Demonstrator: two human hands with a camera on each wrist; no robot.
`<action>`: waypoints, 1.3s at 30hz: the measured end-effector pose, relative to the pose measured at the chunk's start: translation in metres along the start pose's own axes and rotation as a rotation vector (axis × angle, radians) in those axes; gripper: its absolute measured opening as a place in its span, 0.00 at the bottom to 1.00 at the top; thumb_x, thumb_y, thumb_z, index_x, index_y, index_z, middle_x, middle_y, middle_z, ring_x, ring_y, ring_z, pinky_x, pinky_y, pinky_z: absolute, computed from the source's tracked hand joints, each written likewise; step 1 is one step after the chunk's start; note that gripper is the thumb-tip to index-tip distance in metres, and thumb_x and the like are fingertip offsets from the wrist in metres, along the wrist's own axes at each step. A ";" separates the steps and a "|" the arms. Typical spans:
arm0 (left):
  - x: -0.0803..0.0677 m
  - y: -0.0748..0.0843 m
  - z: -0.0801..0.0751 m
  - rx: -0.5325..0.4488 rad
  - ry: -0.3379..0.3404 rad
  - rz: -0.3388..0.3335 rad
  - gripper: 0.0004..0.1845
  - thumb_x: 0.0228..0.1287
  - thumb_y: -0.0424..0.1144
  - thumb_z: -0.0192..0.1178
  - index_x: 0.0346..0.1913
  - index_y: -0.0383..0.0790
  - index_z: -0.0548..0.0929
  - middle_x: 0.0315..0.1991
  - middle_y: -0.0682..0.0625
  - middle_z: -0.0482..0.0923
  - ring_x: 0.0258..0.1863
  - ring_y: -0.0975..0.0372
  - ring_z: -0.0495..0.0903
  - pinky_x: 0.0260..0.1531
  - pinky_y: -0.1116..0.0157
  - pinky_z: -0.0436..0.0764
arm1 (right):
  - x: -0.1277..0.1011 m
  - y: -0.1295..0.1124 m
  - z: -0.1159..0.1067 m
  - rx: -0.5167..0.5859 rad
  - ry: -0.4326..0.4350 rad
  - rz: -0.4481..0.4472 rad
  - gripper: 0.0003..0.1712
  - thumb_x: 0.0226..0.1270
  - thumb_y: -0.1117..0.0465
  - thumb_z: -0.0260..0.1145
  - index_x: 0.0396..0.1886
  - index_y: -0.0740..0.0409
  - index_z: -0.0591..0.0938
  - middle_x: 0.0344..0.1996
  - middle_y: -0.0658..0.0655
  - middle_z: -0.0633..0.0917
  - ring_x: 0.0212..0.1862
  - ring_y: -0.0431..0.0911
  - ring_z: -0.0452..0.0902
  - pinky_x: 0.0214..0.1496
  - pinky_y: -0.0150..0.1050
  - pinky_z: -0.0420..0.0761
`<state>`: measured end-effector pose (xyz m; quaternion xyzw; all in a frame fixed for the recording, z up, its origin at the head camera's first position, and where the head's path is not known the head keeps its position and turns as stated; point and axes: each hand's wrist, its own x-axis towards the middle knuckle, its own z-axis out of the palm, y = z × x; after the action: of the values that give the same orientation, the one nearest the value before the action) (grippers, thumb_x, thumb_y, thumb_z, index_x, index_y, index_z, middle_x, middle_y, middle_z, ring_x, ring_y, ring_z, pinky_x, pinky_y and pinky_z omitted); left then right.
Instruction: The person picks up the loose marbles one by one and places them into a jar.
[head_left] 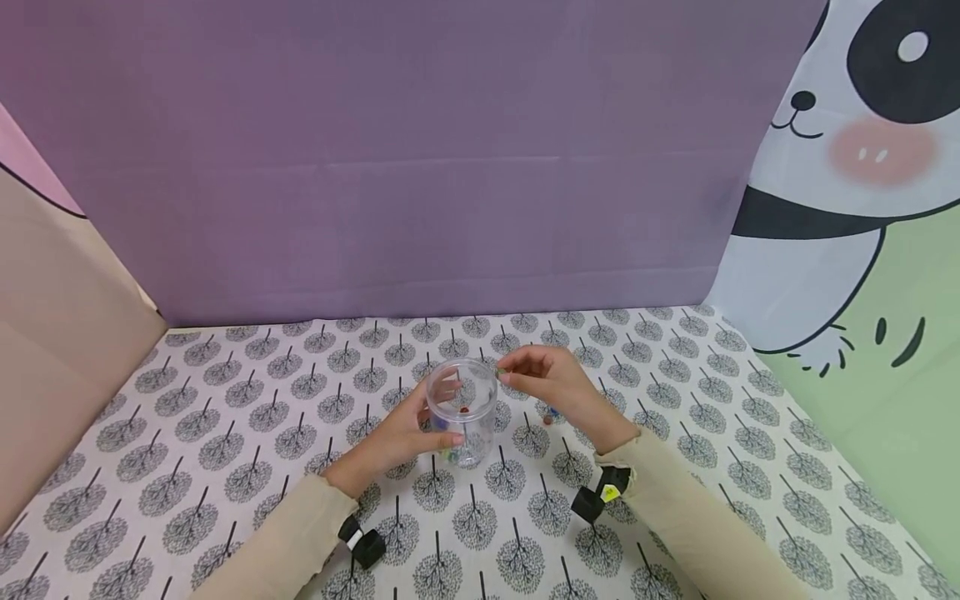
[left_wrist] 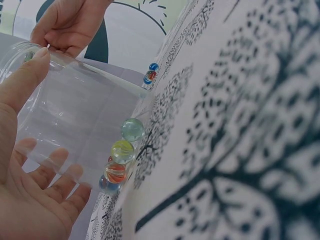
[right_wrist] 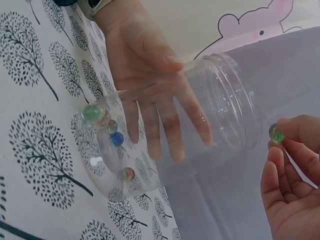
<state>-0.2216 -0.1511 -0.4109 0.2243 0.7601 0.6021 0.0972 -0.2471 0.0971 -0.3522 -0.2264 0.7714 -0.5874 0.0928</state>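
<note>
A clear jar (head_left: 480, 429) with a wide round mouth stands upright on the patterned cloth. My left hand (head_left: 397, 437) grips its side, thumb in front and fingers spread round the back. Between thumb and fingertips of my right hand (head_left: 558, 382) is a green glass marble (right_wrist: 276, 133), held beside the jar's rim. Several glass marbles lie at the bottom of the jar, among them a pale green one (left_wrist: 132, 129), a yellow one (left_wrist: 122, 151), an orange one (left_wrist: 115, 172) and a blue one (right_wrist: 117, 138).
Outside the jar, near my right forearm, a blue marble (left_wrist: 154, 66) and a red-and-blue marble (left_wrist: 149, 77) lie on the tree-print cloth (head_left: 300, 500). A purple backdrop (head_left: 420, 167) rises behind the table, with a panda-print panel (head_left: 817, 275) on the right.
</note>
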 end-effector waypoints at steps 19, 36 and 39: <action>0.001 0.000 -0.001 -0.006 -0.009 0.011 0.51 0.50 0.36 0.70 0.74 0.49 0.50 0.70 0.39 0.56 0.64 0.39 0.63 0.60 0.40 0.64 | 0.004 -0.009 0.008 0.003 0.025 -0.009 0.13 0.59 0.62 0.68 0.44 0.61 0.82 0.37 0.62 0.83 0.36 0.46 0.78 0.44 0.39 0.81; 0.000 -0.002 0.000 0.029 0.006 -0.010 0.51 0.49 0.37 0.71 0.73 0.50 0.50 0.70 0.43 0.58 0.64 0.40 0.63 0.61 0.41 0.64 | 0.007 -0.008 0.013 0.001 -0.011 -0.019 0.13 0.59 0.66 0.67 0.44 0.64 0.82 0.32 0.56 0.83 0.36 0.50 0.78 0.43 0.42 0.81; 0.000 -0.003 0.000 0.031 0.003 0.000 0.51 0.50 0.37 0.71 0.73 0.49 0.50 0.70 0.42 0.58 0.64 0.39 0.63 0.61 0.41 0.64 | 0.008 -0.008 0.013 -0.015 -0.009 -0.024 0.12 0.59 0.66 0.67 0.44 0.64 0.82 0.31 0.55 0.83 0.37 0.55 0.78 0.44 0.45 0.82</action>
<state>-0.2223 -0.1520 -0.4132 0.2249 0.7694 0.5906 0.0929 -0.2469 0.0810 -0.3473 -0.2391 0.7725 -0.5818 0.0877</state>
